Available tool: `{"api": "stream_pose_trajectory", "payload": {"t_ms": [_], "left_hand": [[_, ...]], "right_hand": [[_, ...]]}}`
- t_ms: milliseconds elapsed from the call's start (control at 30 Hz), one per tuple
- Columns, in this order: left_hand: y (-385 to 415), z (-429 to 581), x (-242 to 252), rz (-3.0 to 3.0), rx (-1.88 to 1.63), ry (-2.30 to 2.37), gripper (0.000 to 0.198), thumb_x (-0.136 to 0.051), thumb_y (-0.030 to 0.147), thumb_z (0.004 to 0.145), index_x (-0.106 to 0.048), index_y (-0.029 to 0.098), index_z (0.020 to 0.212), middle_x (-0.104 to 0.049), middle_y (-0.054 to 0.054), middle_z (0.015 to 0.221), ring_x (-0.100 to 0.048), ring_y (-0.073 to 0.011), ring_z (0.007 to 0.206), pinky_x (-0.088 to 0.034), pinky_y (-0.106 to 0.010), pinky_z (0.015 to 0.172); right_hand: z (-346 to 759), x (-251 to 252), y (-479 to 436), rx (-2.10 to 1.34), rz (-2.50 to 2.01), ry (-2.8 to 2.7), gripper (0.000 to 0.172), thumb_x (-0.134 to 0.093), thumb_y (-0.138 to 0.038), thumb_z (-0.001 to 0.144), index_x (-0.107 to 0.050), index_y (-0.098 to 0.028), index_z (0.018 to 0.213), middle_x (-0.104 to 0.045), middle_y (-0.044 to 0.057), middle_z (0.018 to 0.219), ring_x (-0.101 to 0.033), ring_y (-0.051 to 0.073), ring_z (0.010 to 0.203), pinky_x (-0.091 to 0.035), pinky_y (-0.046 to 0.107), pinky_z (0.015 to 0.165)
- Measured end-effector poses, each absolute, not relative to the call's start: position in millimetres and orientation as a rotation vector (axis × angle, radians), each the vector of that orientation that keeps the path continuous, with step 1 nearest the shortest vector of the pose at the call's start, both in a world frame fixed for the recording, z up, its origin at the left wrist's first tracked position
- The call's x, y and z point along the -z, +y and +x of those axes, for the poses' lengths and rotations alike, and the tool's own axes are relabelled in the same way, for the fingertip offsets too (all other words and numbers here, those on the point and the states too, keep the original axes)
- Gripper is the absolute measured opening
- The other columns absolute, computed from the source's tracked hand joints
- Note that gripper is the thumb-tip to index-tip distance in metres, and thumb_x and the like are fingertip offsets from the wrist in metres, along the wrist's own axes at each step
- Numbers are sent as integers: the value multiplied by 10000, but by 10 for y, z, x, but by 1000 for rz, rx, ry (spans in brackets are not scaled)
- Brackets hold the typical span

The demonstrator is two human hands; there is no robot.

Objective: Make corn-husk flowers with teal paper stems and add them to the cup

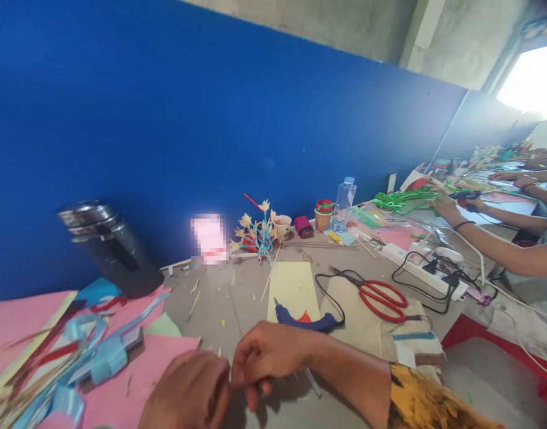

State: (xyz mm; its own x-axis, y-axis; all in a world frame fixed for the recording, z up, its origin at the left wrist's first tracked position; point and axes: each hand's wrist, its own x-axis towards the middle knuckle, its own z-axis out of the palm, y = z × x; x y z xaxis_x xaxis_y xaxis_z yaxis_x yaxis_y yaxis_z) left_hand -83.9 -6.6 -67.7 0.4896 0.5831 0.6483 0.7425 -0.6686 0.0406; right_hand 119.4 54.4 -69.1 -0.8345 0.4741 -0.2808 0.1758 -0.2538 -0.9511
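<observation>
Low in the view, my left hand [188,390] is curled beside my right hand [267,357], whose fingers are bent and pinched together. The two hands meet at the fingertips; anything between them is too small or hidden to make out. Just beyond my right hand lies a blue glue gun [307,322] with an orange trigger, partly on a pale yellow sheet [294,283]. Red-handled scissors [383,301] rest to the right of it. Farther back stands a bunch of cream flowers [260,229] on blue stems.
A dark flask [117,253] stands at the left behind pink paper [152,363] and blue ribbon [106,357]. A bottle [344,205] and paper cup [281,226] stand by the wall. A power strip [420,271] and another person's arms [501,238] are at the right.
</observation>
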Motion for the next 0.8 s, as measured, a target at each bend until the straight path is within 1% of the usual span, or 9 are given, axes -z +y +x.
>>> {"api": "stream_pose_trajectory", "payload": {"t_ms": [67,100,200,267,367,467,533,667,800], "left_hand": [[-141,-807,555,-2511,1061,-1603,193,-449,241,930,-524,238,751,-579,42,634,-556,-146,564,-412,-253,555],[-170,-789,508,-2513,1167,-1765,277,-376,247,951,-474,236,692,-522,46,587,-510,-140,524,-388,-247,520],[-209,-721,448,-2535,1353,-2092,355,-302,292,957,-386,237,617,-443,43,554,-448,-137,516,-364,-246,504],[-203,-668,461,-2515,1397,-2184,369,-354,356,948,-358,239,598,-414,48,545,-417,-133,514,-353,-252,510],[-180,-612,492,-2430,1453,-2219,366,-419,402,942,-404,230,619,-442,44,572,-437,-135,542,-365,-260,547],[-169,-605,495,-2418,1569,-2225,262,-412,360,960,-557,212,799,-558,20,684,-538,-145,619,-413,-267,617],[-176,-614,487,-2482,1613,-2221,232,-412,341,967,-592,212,897,-584,16,718,-561,-145,640,-424,-265,629],[-222,-619,484,-2651,1538,-2158,243,-371,273,973,-572,213,850,-572,16,715,-537,-136,633,-420,-259,627],[-267,-597,523,-2904,1234,-1968,230,-355,130,908,-538,211,795,-579,8,735,-527,-138,662,-420,-254,641]], "right_hand": [[1238,626,518,-2173,-650,-1626,168,-724,-282,767,-656,-139,822,-682,-32,590,-538,54,447,-405,153,462],[1256,595,511,-2126,-616,-1537,212,-726,-325,776,-660,-135,845,-691,-20,604,-515,48,432,-378,155,446],[1283,537,513,-2000,-541,-1372,273,-716,-393,814,-679,-131,881,-697,4,608,-449,40,402,-295,170,414],[1285,536,513,-1950,-502,-1314,272,-718,-392,829,-698,-134,913,-690,6,599,-428,41,402,-272,183,418],[1286,567,501,-1905,-479,-1286,248,-723,-373,842,-725,-141,927,-680,6,588,-404,40,406,-255,197,428],[1293,599,490,-1861,-495,-1315,244,-723,-378,850,-748,-150,934,-674,4,585,-389,40,413,-249,206,435],[1295,609,484,-1833,-508,-1351,256,-721,-387,852,-759,-155,953,-674,5,591,-384,43,421,-256,213,441],[1280,593,464,-1764,-546,-1442,281,-718,-399,848,-758,-149,970,-679,10,608,-378,50,425,-269,222,445],[1266,591,444,-1734,-657,-1501,272,-677,-412,879,-713,-142,895,-618,-17,564,-374,53,429,-244,217,442]]}}
